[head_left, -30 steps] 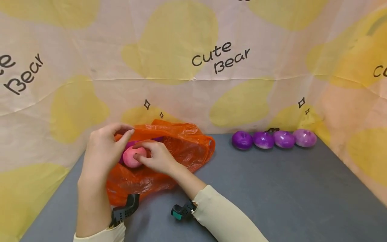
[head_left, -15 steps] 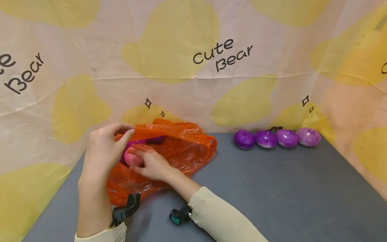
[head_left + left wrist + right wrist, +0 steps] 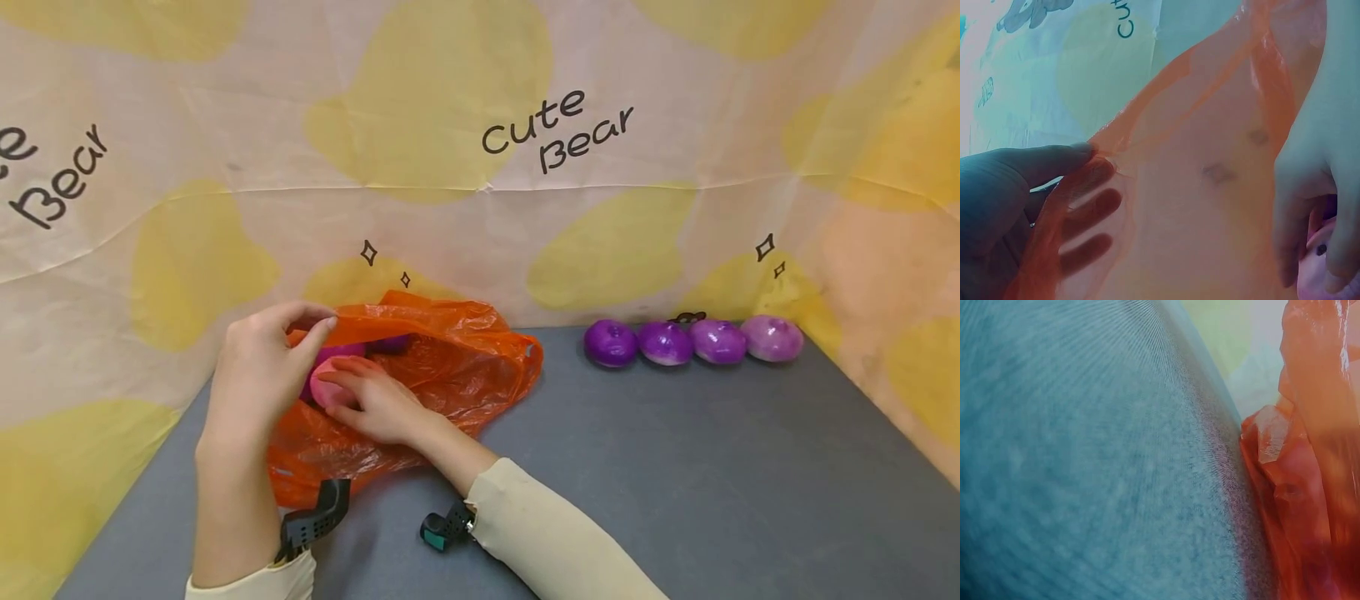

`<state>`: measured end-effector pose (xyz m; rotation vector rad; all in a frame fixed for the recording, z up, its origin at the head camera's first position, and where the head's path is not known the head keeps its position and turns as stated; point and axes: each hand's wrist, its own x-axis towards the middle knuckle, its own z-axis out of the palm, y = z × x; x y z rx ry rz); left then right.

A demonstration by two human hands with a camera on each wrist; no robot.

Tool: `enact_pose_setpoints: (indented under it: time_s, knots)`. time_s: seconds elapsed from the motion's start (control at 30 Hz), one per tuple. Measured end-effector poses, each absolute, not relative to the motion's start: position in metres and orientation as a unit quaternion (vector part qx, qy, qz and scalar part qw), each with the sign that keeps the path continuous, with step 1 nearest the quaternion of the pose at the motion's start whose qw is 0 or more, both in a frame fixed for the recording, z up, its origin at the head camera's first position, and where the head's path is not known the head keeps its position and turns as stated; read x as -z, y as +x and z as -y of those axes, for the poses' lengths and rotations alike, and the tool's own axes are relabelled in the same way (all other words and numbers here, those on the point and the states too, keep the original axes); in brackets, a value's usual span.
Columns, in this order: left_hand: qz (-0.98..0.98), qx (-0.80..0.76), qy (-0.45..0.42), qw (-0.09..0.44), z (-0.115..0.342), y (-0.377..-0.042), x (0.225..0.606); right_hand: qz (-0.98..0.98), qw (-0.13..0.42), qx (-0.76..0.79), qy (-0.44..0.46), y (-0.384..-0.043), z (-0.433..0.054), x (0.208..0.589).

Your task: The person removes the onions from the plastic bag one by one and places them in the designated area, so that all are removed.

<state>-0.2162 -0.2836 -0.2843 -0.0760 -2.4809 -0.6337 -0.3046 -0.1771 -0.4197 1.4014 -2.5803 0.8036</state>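
Note:
An orange plastic bag (image 3: 465, 367) lies with its mouth facing me. My left hand (image 3: 258, 367) pinches the upper rim between thumb and fingers; in the left wrist view, several fingers of the left hand (image 3: 1004, 200) show through the thin film. Inside the mouth, my right hand (image 3: 382, 404) holds a pink round thing (image 3: 324, 390), thumb below and fingers over the top. The left wrist view shows a dark dot on the pink round thing (image 3: 1315, 275). Behind it are purple round things (image 3: 388, 343), partly hidden. The right wrist view shows bag folds (image 3: 1310, 487) but no fingers.
Several glossy purple onion-like things (image 3: 666, 343) stand in a row at the back right of the grey table (image 3: 675, 467). A printed cloth (image 3: 420, 125) rises behind and along both sides. A small dark object (image 3: 687, 317) sits behind the row.
My right hand loosened from the pink round thing half a second ago and now lies closer round its right side. The left hand keeps its pinch on the bag. The head view has tilted slightly.

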Motion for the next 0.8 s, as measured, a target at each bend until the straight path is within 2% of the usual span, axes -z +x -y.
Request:
enact_pose_setpoints:
  time_s: [0.4, 0.8]
  knots:
    - [0.928, 0.242, -0.026, 0.283, 0.283, -0.215, 0.284, 0.893, 0.137, -0.135, 0.407, -0.302, 0.176, 0.427]
    - [0.929, 0.237, -0.027, 0.283, 0.284, -0.214, 0.284, 0.892, 0.105, -0.090, 0.431, -0.302, 0.177, 0.425]
